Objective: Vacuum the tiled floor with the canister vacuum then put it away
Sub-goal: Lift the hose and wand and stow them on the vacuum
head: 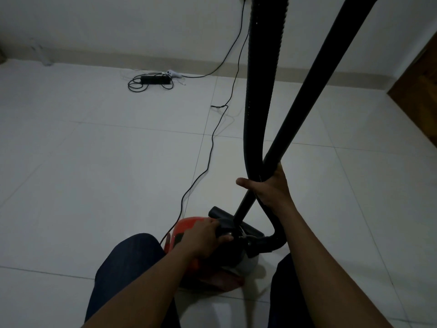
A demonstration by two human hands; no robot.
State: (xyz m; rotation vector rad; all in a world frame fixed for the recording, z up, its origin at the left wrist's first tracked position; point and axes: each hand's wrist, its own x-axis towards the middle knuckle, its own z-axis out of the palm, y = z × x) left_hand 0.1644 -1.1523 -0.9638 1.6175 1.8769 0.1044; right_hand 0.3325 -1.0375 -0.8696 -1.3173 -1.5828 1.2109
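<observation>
The right hand is wrapped around two things at once: its grip closes on the stiff black wand and the ribbed hose where they cross, thumb sticking out to the left. The left hand is pressed down on the black handle atop the canister vacuum, fingers curled over it.

The canister sits on the tiled floor between the person's knees, an orange, rounded plastic shell with a pale front end. The floor head lies just behind it. The hose is soft and springy and will likely flop if released, so bundling it against the rigid wand seems sensible. The body looks compact but probably weighty; the top handle is the natural lifting point.

A thin power cord trails across the glossy pale tiles toward a power strip by the wall.
</observation>
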